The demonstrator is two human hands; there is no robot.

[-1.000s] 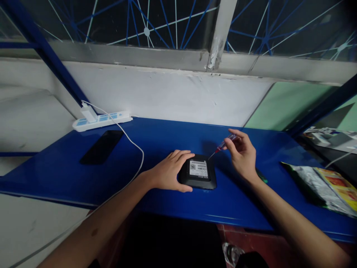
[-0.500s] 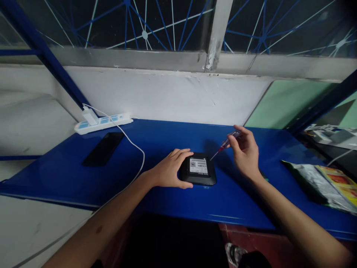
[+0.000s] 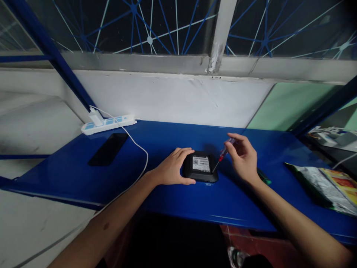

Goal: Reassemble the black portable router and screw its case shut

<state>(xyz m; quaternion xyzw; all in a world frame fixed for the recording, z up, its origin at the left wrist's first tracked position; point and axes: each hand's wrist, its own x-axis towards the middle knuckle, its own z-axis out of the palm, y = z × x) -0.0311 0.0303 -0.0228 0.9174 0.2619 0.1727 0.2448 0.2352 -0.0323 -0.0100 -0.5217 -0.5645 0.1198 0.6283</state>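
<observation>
A small black box-shaped device (image 3: 200, 175) with a white label lies on the blue table (image 3: 167, 193). My left hand (image 3: 173, 167) grips its left side, thumb at the near edge and fingers over the far edge. My right hand (image 3: 243, 156) pinches a small screwdriver (image 3: 223, 153) with a clear and red handle. Its tip points down at the device's right edge, near the near right corner.
A white power strip (image 3: 108, 124) with a plugged charger lies at the back left, its white cable (image 3: 139, 160) trailing off the table's front. A dark phone (image 3: 108, 149) lies near it. A foil packet (image 3: 323, 184) sits at the right. A green object (image 3: 263, 178) lies behind my right wrist.
The screwdriver tip has moved from the device's far right corner, lifted briefly, and come down along the right edge nearer me. My left hand has kept its grip on the device.
</observation>
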